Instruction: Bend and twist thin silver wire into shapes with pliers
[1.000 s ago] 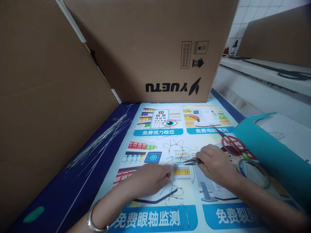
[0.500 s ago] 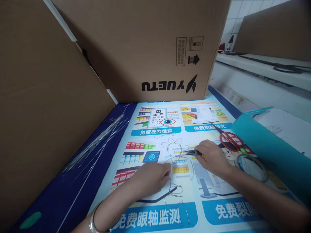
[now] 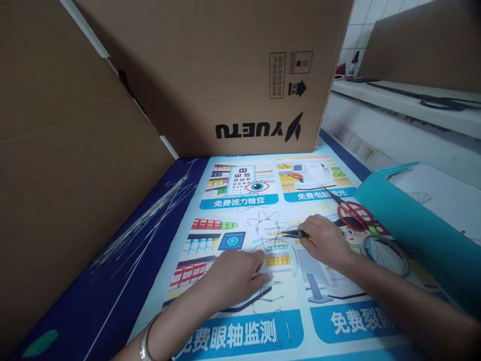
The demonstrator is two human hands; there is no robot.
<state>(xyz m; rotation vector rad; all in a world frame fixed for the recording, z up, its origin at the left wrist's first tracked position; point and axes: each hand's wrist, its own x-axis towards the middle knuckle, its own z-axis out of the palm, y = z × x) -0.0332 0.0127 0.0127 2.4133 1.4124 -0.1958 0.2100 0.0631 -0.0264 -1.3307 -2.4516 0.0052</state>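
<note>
My right hand (image 3: 326,243) is wrapped around needle-nose pliers (image 3: 295,234) with dark jaws and a bit of yellow handle showing. The jaw tips point left and reach the edge of a flower-shaped wire outline (image 3: 267,228) with a round centre and looped petals. Just below the flower, my left hand (image 3: 242,276) has its fingers curled, thumb and forefinger close to thin wire. What lies between those fingers is too fine to make out. More bent wire pieces (image 3: 268,299) lie beside and below the left hand on the printed sheet (image 3: 306,281).
Cardboard panels (image 3: 225,75) stand at the left and back. A bundle of straight wires (image 3: 150,215) lies on the left. To the right are red-handled scissors (image 3: 355,214), a wire coil (image 3: 402,258) and a teal folder (image 3: 406,215) with white paper.
The thumb and forefinger of my left hand have spread slightly. My right hand keeps the pliers at the flower's edge. The whole view has shifted a little.
</note>
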